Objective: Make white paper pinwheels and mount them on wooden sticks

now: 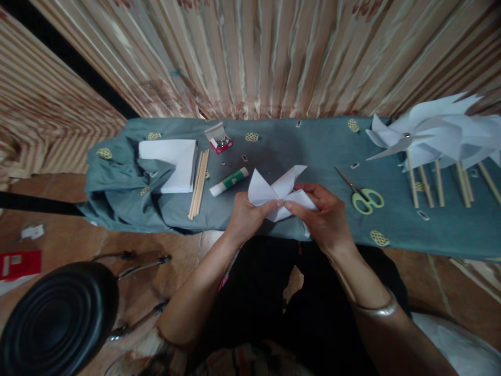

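Observation:
Between my two hands is a white paper pinwheel (260,189), its blades folded toward the middle. My left hand (249,213) grips it from the left, thumb pressed at the centre. From the right, my right hand (323,211) pinches it, with that thumb meeting the left one at the centre. Whatever lies under the thumbs is hidden. Just left of the pinwheel lies a green and white glue stick (230,181). Scissors (364,197) with light green handles rest to the right of my right hand, blades slightly apart.
Several wooden sticks (199,183) lie beside a stack of white paper (180,162) on the cloth-covered table (274,141). Behind them stands an open small box (219,140) of metal pins. Several finished pinwheels (434,130) on sticks lie at the right. A black stool (58,318) stands at lower left.

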